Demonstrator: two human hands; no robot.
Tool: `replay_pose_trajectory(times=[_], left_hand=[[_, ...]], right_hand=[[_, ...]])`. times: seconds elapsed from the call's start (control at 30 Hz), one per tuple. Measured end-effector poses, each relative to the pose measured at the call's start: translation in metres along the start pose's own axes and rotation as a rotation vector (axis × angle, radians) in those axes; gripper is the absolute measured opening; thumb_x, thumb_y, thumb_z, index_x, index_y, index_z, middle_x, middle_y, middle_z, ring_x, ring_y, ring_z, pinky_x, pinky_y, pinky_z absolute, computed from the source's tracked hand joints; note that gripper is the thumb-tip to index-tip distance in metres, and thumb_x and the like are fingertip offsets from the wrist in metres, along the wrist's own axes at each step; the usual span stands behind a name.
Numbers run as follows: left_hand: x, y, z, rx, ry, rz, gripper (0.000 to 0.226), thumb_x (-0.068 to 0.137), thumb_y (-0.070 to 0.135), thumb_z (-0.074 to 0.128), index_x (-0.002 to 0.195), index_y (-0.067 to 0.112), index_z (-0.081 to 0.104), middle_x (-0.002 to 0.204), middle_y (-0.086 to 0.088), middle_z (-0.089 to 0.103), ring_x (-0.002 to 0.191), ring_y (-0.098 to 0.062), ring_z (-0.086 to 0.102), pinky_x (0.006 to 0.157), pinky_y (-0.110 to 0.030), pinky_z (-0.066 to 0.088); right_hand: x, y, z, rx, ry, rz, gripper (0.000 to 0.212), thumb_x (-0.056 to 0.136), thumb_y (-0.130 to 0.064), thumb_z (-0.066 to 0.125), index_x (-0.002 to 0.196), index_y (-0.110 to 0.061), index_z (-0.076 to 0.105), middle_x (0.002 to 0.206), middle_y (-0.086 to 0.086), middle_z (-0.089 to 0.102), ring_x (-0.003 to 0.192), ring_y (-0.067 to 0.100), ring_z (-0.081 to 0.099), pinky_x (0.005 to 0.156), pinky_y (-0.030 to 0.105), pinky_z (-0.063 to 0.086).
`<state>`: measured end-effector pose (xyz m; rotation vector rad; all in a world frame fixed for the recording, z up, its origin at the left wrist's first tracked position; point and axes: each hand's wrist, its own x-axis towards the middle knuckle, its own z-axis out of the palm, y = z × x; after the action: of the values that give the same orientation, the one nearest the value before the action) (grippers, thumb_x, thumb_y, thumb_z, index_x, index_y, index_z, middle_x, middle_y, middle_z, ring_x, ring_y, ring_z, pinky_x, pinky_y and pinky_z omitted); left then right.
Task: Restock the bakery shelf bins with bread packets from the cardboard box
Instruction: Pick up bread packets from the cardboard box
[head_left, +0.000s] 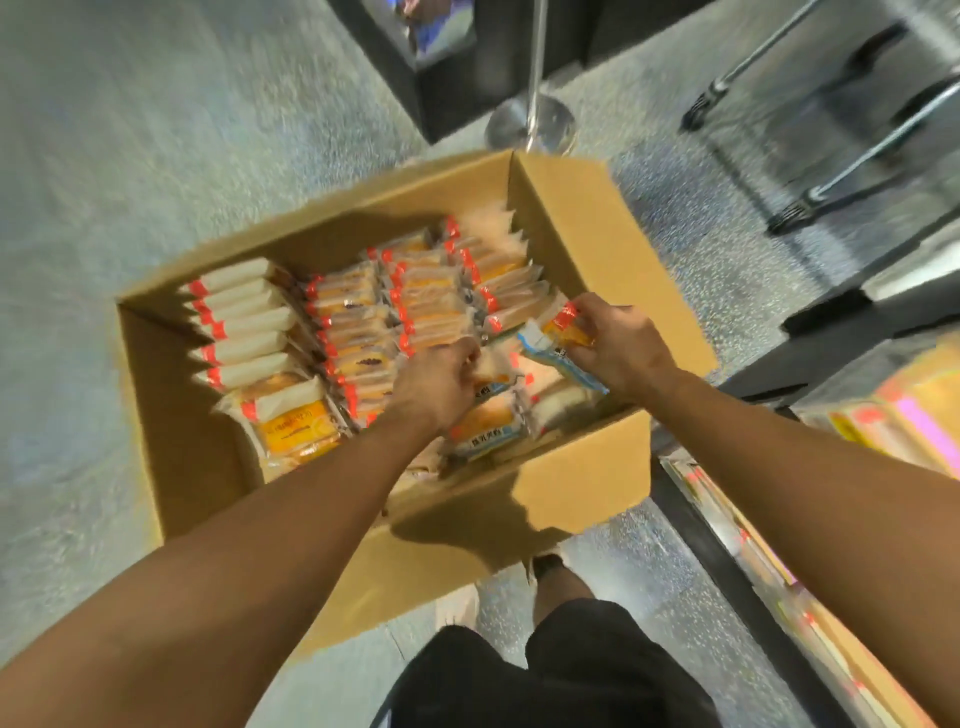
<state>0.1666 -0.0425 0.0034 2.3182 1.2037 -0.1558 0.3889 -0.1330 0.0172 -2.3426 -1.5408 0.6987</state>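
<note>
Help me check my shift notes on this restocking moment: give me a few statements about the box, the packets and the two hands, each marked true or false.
1. Both hands are down inside the cardboard box. True.
2. The right hand is empty. False: it grips bread packets, one with a blue-and-white end.
3. The packets with red-orange seals stand on edge in rows. True.
4. The box sits on a shelf. False: it rests on the grey speckled floor, in front of the person's feet.
5. The left hand hangs open above the box. False: its fingers are curled among the packets, though motion blur hides exactly what it holds.
</note>
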Motion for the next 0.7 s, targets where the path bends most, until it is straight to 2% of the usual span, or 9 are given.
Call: replay_pose_trajectory(times=[0.07, 0.13, 0.23, 0.3, 0.43, 0.57, 0.7], left_hand=[[-0.009, 0.016, -0.033, -0.001, 0.033, 0.069, 0.036, 0.084, 0.028, 0.059, 0.120, 0.026, 0.060, 0.104, -0.012, 0.070, 0.095, -0.034, 0.064, 0.075, -0.039, 0.053], [-0.020, 0.037, -0.064, -0.042, 0.060, 0.131, 0.030, 0.079, 0.035, 0.056, 0.108, 0.030, 0.061, 0.096, -0.008, 0.070, 0.089, -0.030, 0.064, 0.071, -0.036, 0.051], [-0.034, 0.080, -0.098, -0.044, 0.119, 0.223, 0.030, 0.079, 0.014, 0.068, 0.102, 0.030, 0.059, 0.088, -0.003, 0.070, 0.086, -0.028, 0.066, 0.074, -0.036, 0.053], [-0.045, 0.119, -0.116, -0.002, 0.126, 0.313, 0.031, 0.079, 0.014, 0.072, 0.100, 0.030, 0.057, 0.088, 0.000, 0.069, 0.086, -0.026, 0.065, 0.075, -0.035, 0.053], [-0.070, 0.215, -0.133, 0.110, 0.109, 0.524, 0.026, 0.078, 0.013, 0.065, 0.097, 0.031, 0.060, 0.089, -0.001, 0.069, 0.090, -0.031, 0.064, 0.073, -0.034, 0.052], [-0.110, 0.329, -0.131, 0.201, 0.161, 0.694, 0.025, 0.080, 0.020, 0.059, 0.102, 0.032, 0.060, 0.096, -0.007, 0.070, 0.095, -0.034, 0.064, 0.071, -0.033, 0.047], [-0.157, 0.447, -0.114, 0.167, 0.194, 0.815, 0.026, 0.079, 0.019, 0.061, 0.099, 0.035, 0.059, 0.093, -0.007, 0.069, 0.092, -0.036, 0.064, 0.067, -0.032, 0.043]], right_hand=[[-0.025, -0.015, -0.031, 0.069, 0.098, 0.029, 0.038, 0.081, -0.026, 0.073, 0.113, -0.021, 0.055, 0.099, 0.005, 0.072, 0.093, 0.036, 0.065, 0.069, 0.030, 0.040], [-0.057, -0.028, -0.062, 0.085, 0.192, 0.035, 0.036, 0.081, -0.025, 0.073, 0.112, -0.018, 0.056, 0.097, 0.005, 0.072, 0.093, 0.036, 0.065, 0.070, 0.032, 0.042], [-0.109, -0.033, -0.102, 0.043, 0.298, 0.120, 0.040, 0.083, -0.027, 0.072, 0.119, -0.019, 0.056, 0.098, 0.011, 0.072, 0.094, 0.038, 0.065, 0.074, 0.038, 0.050], [-0.148, -0.030, -0.129, 0.024, 0.352, 0.200, 0.042, 0.081, -0.029, 0.071, 0.119, -0.024, 0.054, 0.097, 0.011, 0.071, 0.093, 0.038, 0.065, 0.075, 0.041, 0.053], [-0.236, -0.011, -0.186, -0.056, 0.473, 0.337, 0.036, 0.083, -0.027, 0.068, 0.117, -0.026, 0.057, 0.101, 0.013, 0.070, 0.097, 0.038, 0.064, 0.073, 0.039, 0.050], [-0.330, 0.023, -0.240, -0.172, 0.636, 0.484, 0.031, 0.084, -0.027, 0.064, 0.113, -0.028, 0.054, 0.101, 0.014, 0.070, 0.094, 0.039, 0.065, 0.068, 0.040, 0.047], [-0.432, 0.074, -0.295, -0.274, 0.725, 0.603, 0.053, 0.081, -0.017, 0.062, 0.130, -0.032, 0.049, 0.110, 0.011, 0.070, 0.099, 0.038, 0.065, 0.070, 0.039, 0.050]])
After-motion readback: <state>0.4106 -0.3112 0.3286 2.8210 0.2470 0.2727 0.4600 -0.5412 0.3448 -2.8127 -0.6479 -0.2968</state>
